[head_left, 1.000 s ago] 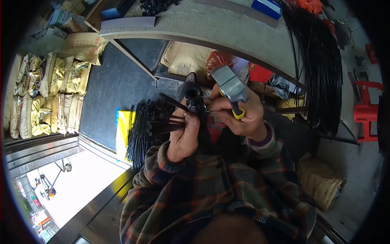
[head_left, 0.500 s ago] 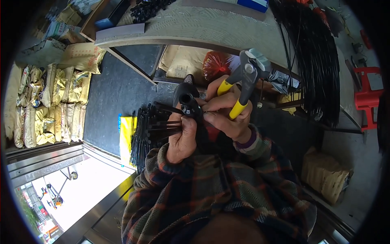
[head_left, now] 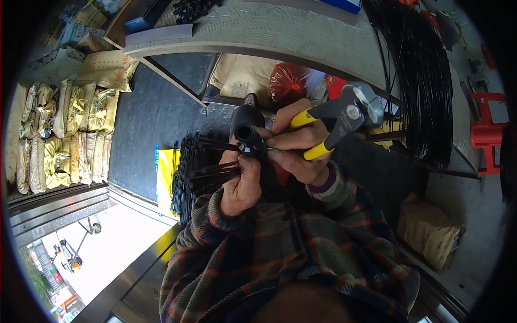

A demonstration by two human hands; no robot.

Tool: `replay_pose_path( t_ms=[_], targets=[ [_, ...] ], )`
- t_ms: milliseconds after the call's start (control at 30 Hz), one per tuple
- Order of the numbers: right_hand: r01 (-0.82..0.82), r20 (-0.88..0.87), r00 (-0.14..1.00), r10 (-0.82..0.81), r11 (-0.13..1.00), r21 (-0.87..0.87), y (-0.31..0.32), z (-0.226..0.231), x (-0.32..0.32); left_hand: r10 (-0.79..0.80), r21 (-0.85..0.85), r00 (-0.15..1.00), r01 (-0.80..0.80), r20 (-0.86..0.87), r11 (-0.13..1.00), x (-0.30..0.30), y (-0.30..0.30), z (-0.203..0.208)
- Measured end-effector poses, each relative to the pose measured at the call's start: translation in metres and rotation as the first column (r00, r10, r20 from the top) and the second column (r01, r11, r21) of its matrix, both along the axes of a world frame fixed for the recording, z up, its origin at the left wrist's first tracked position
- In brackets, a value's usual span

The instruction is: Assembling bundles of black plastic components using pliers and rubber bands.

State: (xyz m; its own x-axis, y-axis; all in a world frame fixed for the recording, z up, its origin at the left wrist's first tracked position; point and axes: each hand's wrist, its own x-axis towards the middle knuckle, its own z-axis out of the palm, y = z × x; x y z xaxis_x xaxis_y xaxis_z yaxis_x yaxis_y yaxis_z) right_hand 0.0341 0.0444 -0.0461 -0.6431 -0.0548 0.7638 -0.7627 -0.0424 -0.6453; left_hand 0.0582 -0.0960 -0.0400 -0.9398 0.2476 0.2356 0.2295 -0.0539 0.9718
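Observation:
My left hand [head_left: 241, 185] is closed around a short black tubular fitting [head_left: 247, 141], its hollow round end facing up. Several thin black rods [head_left: 218, 170] stick out leftward from that same hand. My right hand [head_left: 301, 148] grips a pair of end-cutting pincers [head_left: 353, 112] by their yellow handles, and the metal jaws point away to the right. Thumb and fingertips of the right hand meet at the right side of the fitting; whatever they pinch there is too small to make out. Left of my left hand is a dense bundle of black rods [head_left: 183, 185].
A worktable [head_left: 269, 32] spans the far side, with long black strands [head_left: 412, 81] hanging over its right end. Beneath it sits a red plastic bag [head_left: 286, 83]. Stacked sacks [head_left: 70, 134] are at left. A red stool [head_left: 490, 129] and a brown paper package [head_left: 431, 231] are at right.
The pincers' head has swung to the right and slightly nearer to me. Both hands stay at the fitting, and the rods in my left hand have shifted slightly.

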Motion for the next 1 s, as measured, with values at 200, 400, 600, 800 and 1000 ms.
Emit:
replay_pose_path(
  t_ms=[200,400,600,800,1000],
  targets=[
    [-0.022,0.140,0.990,0.004,0.991,0.133,0.003,0.006,-0.003,-0.027,0.137,0.999,0.033,-0.044,0.990,-0.009,-0.007,-0.008],
    [0.282,-0.140,0.952,-0.273,0.598,0.750,0.047,0.027,0.012,-0.092,0.333,0.989,0.049,0.116,0.942,-0.021,-0.018,-0.015],
    [0.350,-0.298,0.924,-0.241,0.212,0.912,0.062,0.037,0.021,-0.052,0.146,0.979,0.023,0.197,0.989,-0.018,-0.015,-0.009],
    [0.340,-0.311,0.930,-0.197,0.131,0.931,0.063,0.042,0.014,-0.048,0.140,0.972,0.016,0.229,0.990,-0.012,-0.011,-0.010],
    [0.570,-0.564,0.809,-0.165,-0.016,0.822,0.060,0.050,0.006,-0.027,0.156,0.972,-0.010,0.234,0.988,-0.014,-0.009,-0.010]
  ],
)
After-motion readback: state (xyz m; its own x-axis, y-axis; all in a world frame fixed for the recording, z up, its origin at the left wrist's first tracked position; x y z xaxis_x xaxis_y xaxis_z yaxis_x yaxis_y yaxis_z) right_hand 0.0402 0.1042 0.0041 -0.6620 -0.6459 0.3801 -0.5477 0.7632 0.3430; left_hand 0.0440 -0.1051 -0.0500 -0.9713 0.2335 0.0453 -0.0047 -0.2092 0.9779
